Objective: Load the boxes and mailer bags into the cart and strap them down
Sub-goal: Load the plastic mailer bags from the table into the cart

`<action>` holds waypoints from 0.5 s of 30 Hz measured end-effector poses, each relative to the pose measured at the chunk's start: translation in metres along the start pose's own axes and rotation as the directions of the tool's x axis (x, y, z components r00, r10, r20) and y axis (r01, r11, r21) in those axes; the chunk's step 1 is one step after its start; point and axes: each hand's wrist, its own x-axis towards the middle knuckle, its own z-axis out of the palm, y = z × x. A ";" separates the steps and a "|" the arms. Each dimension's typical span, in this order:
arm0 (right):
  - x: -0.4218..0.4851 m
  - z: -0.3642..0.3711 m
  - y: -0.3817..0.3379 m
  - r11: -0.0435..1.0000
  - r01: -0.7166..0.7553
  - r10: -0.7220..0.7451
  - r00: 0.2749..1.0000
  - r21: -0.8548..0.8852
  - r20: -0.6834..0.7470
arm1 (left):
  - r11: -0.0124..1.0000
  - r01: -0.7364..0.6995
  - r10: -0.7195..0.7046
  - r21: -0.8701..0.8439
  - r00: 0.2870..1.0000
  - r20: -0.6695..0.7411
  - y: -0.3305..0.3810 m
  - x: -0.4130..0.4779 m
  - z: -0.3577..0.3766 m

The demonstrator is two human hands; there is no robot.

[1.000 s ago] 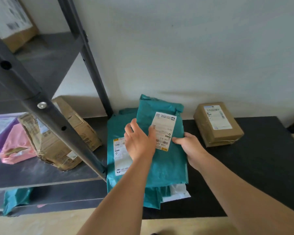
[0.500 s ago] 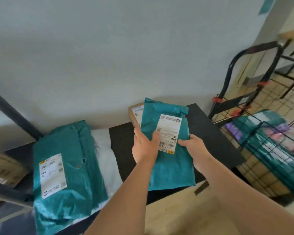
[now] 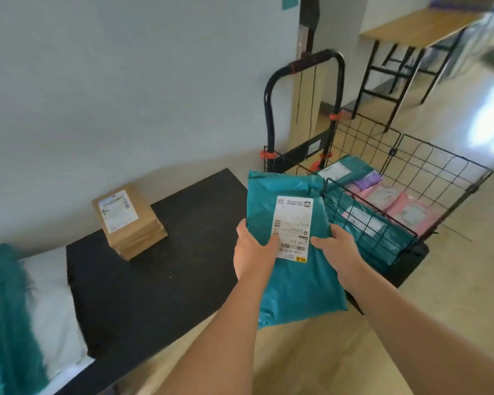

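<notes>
Two hands on one teal mailer bag (image 3: 297, 286), carried in the air past the end of the black table (image 3: 169, 280), just beside the near corner of the wire cart (image 3: 428, 158). Left hand (image 3: 253, 255) gripping the left edge, thumb on the label; right hand (image 3: 337, 252) gripping the right edge likewise. Likely step: laying it in the cart. Lift clear of the near rim, then set down flat atop the pink bags (image 3: 405, 212) inside. Leave room for the cardboard box (image 3: 129, 220) on the table.
</notes>
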 end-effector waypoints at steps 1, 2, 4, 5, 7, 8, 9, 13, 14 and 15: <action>0.004 -0.014 0.001 1.000 -0.001 0.002 1.000 0.009 -0.013 | 1.000 -0.005 0.005 0.005 1.000 0.023 0.005 -0.002 0.013; 0.007 -0.026 0.002 1.000 -0.003 0.004 1.000 0.016 -0.028 | 1.000 -0.013 0.012 0.013 0.999 0.045 0.009 -0.003 0.025; 0.015 -0.048 0.002 1.000 0.003 -0.001 0.998 0.026 -0.061 | 0.999 -0.032 0.030 0.031 0.996 0.085 0.018 -0.004 0.046; 0.020 -0.057 0.001 1.000 0.011 -0.009 0.997 0.028 -0.077 | 0.999 -0.040 0.036 0.037 0.994 0.099 0.023 -0.003 0.056; 0.029 -0.075 -0.003 0.999 0.038 -0.035 0.994 0.027 -0.105 | 0.998 -0.050 0.046 0.035 0.991 0.126 0.032 -0.002 0.075; 0.034 -0.083 -0.005 0.998 0.053 -0.050 0.992 0.024 -0.114 | 0.998 -0.055 0.050 0.033 0.989 0.137 0.037 0.000 0.084; 0.040 -0.091 -0.006 0.998 0.064 -0.061 0.990 0.021 -0.124 | 0.998 -0.060 0.055 0.033 0.987 0.148 0.041 0.001 0.093; 0.069 -0.123 -0.014 0.997 0.072 -0.068 0.985 0.019 -0.156 | 0.996 -0.088 0.083 0.016 0.979 0.185 0.062 0.015 0.135; 0.079 -0.131 -0.017 0.997 0.075 -0.070 0.984 0.024 -0.166 | 0.996 -0.093 0.090 0.008 0.977 0.191 0.069 0.021 0.146; 0.090 -0.139 -0.021 0.997 0.076 -0.070 0.982 0.029 -0.176 | 0.995 -0.095 0.094 -0.003 0.975 0.199 0.076 0.027 0.158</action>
